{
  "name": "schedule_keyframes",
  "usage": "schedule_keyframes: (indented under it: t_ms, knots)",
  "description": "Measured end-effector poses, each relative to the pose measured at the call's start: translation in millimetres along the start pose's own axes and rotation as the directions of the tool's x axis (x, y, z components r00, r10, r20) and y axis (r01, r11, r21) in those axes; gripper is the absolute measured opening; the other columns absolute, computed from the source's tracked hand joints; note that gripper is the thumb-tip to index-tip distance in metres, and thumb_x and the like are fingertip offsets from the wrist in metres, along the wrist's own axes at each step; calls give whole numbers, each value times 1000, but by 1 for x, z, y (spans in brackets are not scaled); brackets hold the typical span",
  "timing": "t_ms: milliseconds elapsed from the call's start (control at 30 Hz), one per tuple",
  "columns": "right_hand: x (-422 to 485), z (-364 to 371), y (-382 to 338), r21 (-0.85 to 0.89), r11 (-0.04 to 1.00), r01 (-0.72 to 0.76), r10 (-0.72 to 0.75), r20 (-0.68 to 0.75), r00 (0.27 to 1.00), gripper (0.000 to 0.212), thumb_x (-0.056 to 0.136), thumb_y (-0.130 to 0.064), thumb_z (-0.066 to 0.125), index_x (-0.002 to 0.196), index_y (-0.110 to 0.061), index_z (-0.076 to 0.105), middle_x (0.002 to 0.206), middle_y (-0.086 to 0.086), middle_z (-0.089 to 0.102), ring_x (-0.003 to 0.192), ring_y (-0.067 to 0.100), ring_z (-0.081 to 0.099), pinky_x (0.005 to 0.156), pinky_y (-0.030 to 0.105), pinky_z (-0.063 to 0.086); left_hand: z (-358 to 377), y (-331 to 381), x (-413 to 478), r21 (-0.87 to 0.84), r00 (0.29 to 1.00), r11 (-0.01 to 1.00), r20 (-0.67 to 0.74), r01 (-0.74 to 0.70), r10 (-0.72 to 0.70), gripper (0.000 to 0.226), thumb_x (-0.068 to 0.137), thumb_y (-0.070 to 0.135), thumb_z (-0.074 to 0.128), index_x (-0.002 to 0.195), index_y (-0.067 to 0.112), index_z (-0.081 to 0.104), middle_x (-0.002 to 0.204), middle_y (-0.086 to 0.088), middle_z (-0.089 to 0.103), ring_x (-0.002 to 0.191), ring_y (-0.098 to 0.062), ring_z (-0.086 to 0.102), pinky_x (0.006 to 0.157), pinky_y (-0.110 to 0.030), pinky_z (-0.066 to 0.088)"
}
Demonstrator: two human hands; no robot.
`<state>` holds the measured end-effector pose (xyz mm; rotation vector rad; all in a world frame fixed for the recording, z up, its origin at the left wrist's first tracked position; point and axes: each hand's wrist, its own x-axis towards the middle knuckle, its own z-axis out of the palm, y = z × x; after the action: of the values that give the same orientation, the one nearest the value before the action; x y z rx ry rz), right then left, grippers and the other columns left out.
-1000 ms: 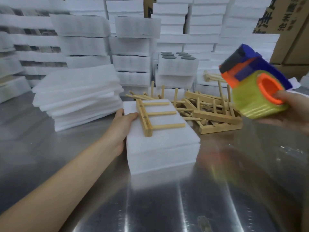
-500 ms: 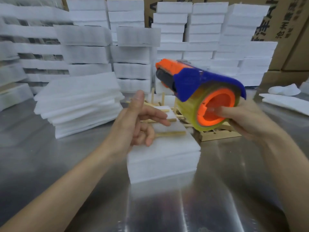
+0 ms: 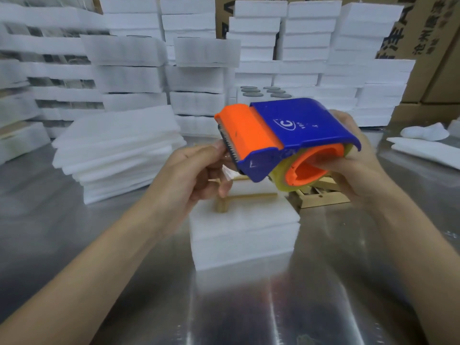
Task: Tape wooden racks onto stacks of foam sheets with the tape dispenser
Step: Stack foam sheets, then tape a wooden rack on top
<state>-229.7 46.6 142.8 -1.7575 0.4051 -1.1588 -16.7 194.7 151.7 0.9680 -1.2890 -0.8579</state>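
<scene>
A blue and orange tape dispenser (image 3: 293,130) with a yellowish tape roll is held in the air at the centre by my right hand (image 3: 358,168), fingers through the orange core. My left hand (image 3: 196,170) pinches at the toothed blade end, where a clear tape end seems to sit. Below them a small stack of white foam sheets (image 3: 244,232) rests on the steel table (image 3: 323,295), with a wooden rack (image 3: 239,197) lying on top, mostly hidden by my hands.
A pile of more wooden racks (image 3: 321,195) lies right of the stack. A tall loose pile of foam sheets (image 3: 117,153) stands at left. Wrapped foam bundles (image 3: 199,78) and cardboard boxes (image 3: 433,46) line the back. Foam scraps (image 3: 423,145) lie at far right.
My right hand has brought the dispenser lower and toward the centre, turning its blue cover up. My left hand left the foam stack, rose, and closed its fingers at the blade end.
</scene>
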Motion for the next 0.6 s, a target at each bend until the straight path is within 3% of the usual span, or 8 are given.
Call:
schedule_keyframes:
  t_ms: [100, 167, 267, 367, 500, 600]
  knots:
    - [5, 0, 3, 55, 998, 12, -12, 4, 1000, 77, 62, 1, 61, 134, -8, 36, 106, 3, 63, 99, 27, 60, 79, 45, 49, 1, 7, -2, 9, 990, 992, 72, -125, 124, 48, 93, 21, 35, 63, 27, 73, 53, 4, 64, 44, -5, 46, 42, -20, 21]
    - [8, -2, 6, 54, 998, 16, -17, 19, 1000, 84, 61, -1, 66, 137, -14, 32, 109, 2, 63, 102, 28, 60, 81, 48, 48, 3, 10, -3, 4, 986, 987, 48, -158, 158, 46, 91, 20, 36, 64, 23, 74, 56, 1, 68, 41, -8, 49, 41, -22, 20]
    - [13, -11, 7, 38, 999, 25, -24, -38, 999, 86, 60, -9, 72, 135, -18, 31, 111, -4, 66, 104, 22, 63, 83, 42, 51, -9, 18, -2, -35, 981, 987, -127, -155, 150, 40, 83, 22, 45, 56, 18, 73, 56, 0, 68, 39, -11, 49, 45, -28, 15]
    - [13, -30, 8, 65, 997, 29, -12, -256, 967, 93, 62, -14, 78, 141, -5, 29, 118, 1, 64, 110, 22, 64, 88, 39, 55, -42, 29, 2, -145, 931, 971, -341, -189, 130, 33, 71, 26, 51, 42, 19, 63, 47, 7, 60, 37, -9, 44, 43, -24, 15]
    - [11, -41, 25, -21, 999, -41, 31, -356, 934, 61, 74, -9, 76, 122, -29, 45, 108, -11, 70, 103, 13, 67, 76, 29, 57, -65, 20, 9, 79, 906, 994, -421, 73, -33, 52, 86, 18, 41, 38, 15, 62, 41, -1, 54, 33, -13, 38, 37, -22, 14]
    - [15, -29, 31, -111, 992, -58, 9, -400, 916, 54, 80, -5, 72, 114, -38, 46, 112, -6, 66, 98, 14, 68, 68, 26, 55, -73, 16, 13, 200, 868, 955, -486, 219, -97, 50, 91, 29, 54, 43, 15, 63, 42, -2, 51, 33, -11, 37, 31, -14, 22]
